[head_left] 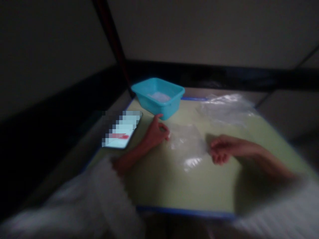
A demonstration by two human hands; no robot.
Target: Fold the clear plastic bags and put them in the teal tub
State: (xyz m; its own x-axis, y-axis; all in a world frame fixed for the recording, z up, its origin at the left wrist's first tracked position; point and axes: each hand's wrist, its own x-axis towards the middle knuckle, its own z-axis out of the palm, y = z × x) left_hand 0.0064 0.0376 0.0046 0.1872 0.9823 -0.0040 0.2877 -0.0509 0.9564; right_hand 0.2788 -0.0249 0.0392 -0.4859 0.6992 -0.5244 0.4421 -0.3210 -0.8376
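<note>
A clear plastic bag (188,146) is stretched between my hands, low over the table, its surface catching light. At its left edge, my left hand (157,130) pinches it, with one finger pointing out toward the basin. My right hand (221,149) has its fingers curled together at the bag's right edge, gripping it there. Just beyond my left hand stands a turquoise plastic basin (171,108), with some whitish, see-through material (159,96) lying inside. The picture is dark and blurred, so fine details of the fingertips are hard to make out.
More clear plastic bags (225,108) lie at the table's back right. A lit tablet or phone (122,132) rests along the left edge, its screen partly pixelated. The yellowish table (184,192) has a blue rim. Walls stand behind it and to the left.
</note>
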